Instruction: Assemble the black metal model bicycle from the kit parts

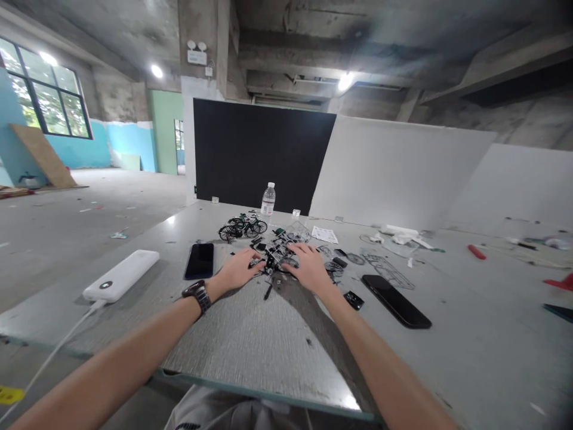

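A loose heap of small black and grey bicycle model parts (274,258) lies on the table between my hands. My left hand (239,269) rests at the heap's left side, thumb and fingers apart, its fingertips at the small dark pieces. On the right side, my right hand (308,267) lies over the heap with its fingers spread, touching the parts. Nothing shows gripped in either hand, though some fingertips are partly lost among the pieces. Just behind the heap stand small assembled model bicycles (243,227), dark with some green.
A water bottle (268,200) stands behind the bicycles, and a printed sheet (324,235) lies to its right. Phones lie on both sides: one left (199,261), one right (396,301). A white power bank (122,276) with a cable sits far left. Empty part frames (388,270) lie right.
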{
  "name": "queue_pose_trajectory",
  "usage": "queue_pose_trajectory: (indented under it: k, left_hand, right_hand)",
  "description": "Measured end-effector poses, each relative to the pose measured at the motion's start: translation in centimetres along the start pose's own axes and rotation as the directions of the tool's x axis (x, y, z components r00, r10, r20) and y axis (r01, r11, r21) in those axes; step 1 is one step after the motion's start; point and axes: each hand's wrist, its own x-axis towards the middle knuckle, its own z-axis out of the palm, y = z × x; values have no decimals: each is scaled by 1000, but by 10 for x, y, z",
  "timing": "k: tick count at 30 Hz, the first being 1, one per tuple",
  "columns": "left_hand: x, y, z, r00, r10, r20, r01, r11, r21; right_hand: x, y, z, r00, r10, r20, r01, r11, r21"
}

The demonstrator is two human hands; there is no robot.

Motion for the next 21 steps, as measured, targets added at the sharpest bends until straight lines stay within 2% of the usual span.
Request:
queue_pose_trajectory:
  k: [5, 9, 12, 16, 21]
  left_hand:
    - [2, -3, 4, 998, -44, -52, 46, 998, 32]
    - [2, -3, -1, 998, -40, -40, 44, 995, 86]
    - [0, -1, -13, 1000, 3, 21, -6, 989, 146]
    - [-5, -4, -32, 988, 59, 141, -88, 975, 204]
    - [-6, -7, -36, 968, 75, 240, -131, 965, 227]
  right_hand:
    - [-1, -11, -3, 994, -111, -13, 111, 993, 38]
    - [1, -15, -3, 992, -125, -11, 125, 990, 59]
    - [2, -8, -3, 996, -85, 13, 84, 994, 65]
    - [0, 14, -3, 996, 40, 79, -44, 998, 47]
    - [-5, 36, -2, 969, 166, 182, -167, 986, -11]
